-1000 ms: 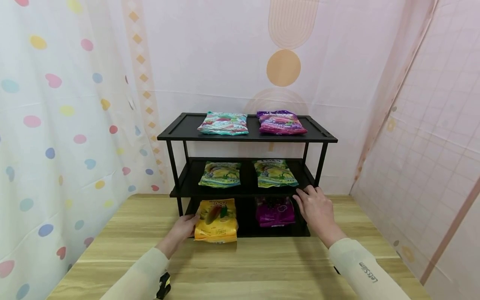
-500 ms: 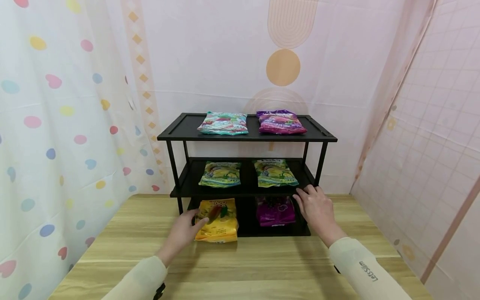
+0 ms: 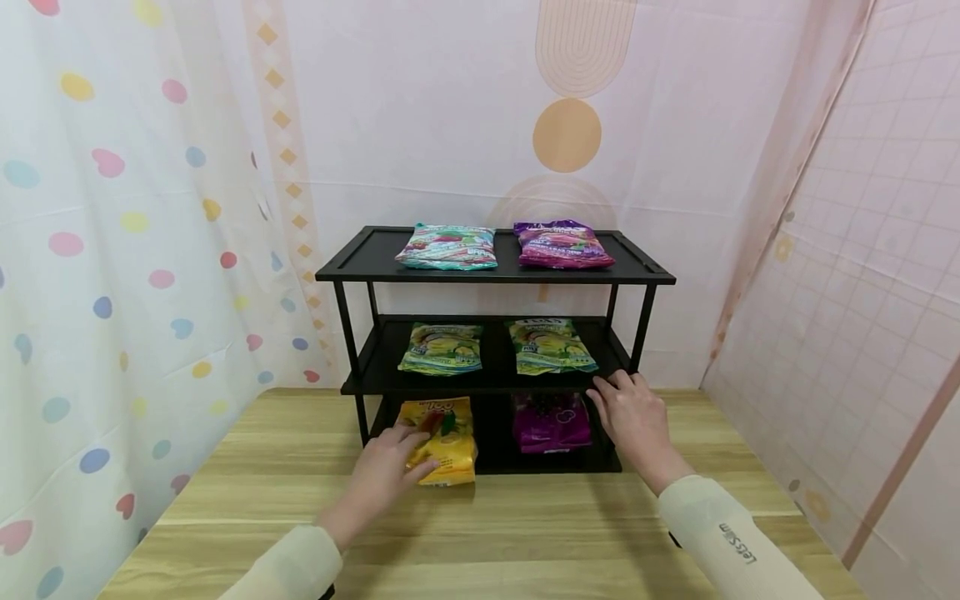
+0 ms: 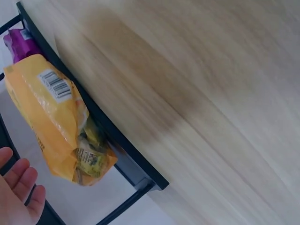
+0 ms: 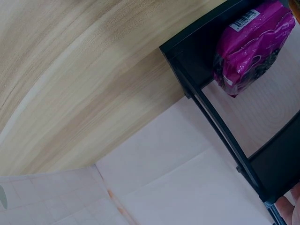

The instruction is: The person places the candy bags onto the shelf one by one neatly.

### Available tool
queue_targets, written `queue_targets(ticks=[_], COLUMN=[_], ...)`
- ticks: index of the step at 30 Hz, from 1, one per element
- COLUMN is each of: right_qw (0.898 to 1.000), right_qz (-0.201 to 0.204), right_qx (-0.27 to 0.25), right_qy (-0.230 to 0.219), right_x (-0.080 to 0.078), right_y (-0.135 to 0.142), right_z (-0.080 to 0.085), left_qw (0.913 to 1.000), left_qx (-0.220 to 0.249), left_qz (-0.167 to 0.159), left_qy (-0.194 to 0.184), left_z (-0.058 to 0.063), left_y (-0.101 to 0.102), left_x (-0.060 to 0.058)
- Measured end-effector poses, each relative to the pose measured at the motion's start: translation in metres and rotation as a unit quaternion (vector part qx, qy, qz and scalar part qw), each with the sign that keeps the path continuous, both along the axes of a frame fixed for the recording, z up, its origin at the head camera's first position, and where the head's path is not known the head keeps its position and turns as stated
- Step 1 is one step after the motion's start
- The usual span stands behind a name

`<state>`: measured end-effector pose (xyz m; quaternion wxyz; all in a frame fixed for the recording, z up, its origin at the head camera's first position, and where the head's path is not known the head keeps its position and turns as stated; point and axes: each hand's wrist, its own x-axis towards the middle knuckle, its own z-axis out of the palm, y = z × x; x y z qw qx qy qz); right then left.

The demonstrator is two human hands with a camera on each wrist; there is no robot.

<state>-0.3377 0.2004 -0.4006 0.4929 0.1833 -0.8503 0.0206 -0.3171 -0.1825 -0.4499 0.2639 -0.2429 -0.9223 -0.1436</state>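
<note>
A yellow bag with a mango picture [image 3: 453, 442] lies at the left of the bottom shelf, its near end over the front edge. My left hand [image 3: 384, 471] hovers before its left side, fingers loosely spread; in the left wrist view the hand [image 4: 21, 187] is apart from the bag [image 4: 49, 117]. My right hand [image 3: 633, 421] grips the right front corner of the black rack's middle shelf [image 3: 495, 387]; only a few fingertips show in the right wrist view. A purple bag [image 3: 551, 425] is on the bottom shelf at right, its top shaded by the shelf above.
Two green bags, left [image 3: 441, 350] and right [image 3: 551, 346], lie on the middle shelf. The top shelf bears a teal bag [image 3: 447, 247] and a magenta-purple bag [image 3: 562, 246]. The rack stands on a wooden table [image 3: 525, 533], with a patterned curtain [image 3: 435, 108] behind.
My left hand has let go of the yellow bag's left edge and moved right, in front of it. The bag has barely shifted, and my right hand stays at the shelf corner.
</note>
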Motion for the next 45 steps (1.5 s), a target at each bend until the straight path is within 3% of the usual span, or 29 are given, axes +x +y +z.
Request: queue_targets(ticks=[11,16,29,37,45], right_qw=[1.0,1.0,1.0,1.0,1.0], right_qz=[-0.001,-0.003,-0.005,-0.002,-0.004], right_qx=[-0.001,0.0,-0.003,-0.002,-0.001], right_qy=[-0.003,-0.006,-0.014,-0.008,-0.011], right_x=[0.0,0.0,0.0,-0.001,-0.001], right_y=[0.0,0.001,0.001,0.001,0.0], right_z=[0.0,0.0,-0.001,-0.001,-0.001], left_qw=[0.989,0.9821,0.9767,0.9748,0.979], left_qx=[-0.102,-0.121,-0.166,-0.155,-0.142], left_qz=[-0.046,-0.071,-0.072,-0.075,-0.063], left_qy=[0.096,0.126,0.115,0.143,0.132], left_z=[-0.008,-0.015,-0.022,-0.021,-0.018], left_y=[0.006,0.006,0.006,0.008,0.01], left_x=[0.004,0.002,0.004,-0.001,-0.005])
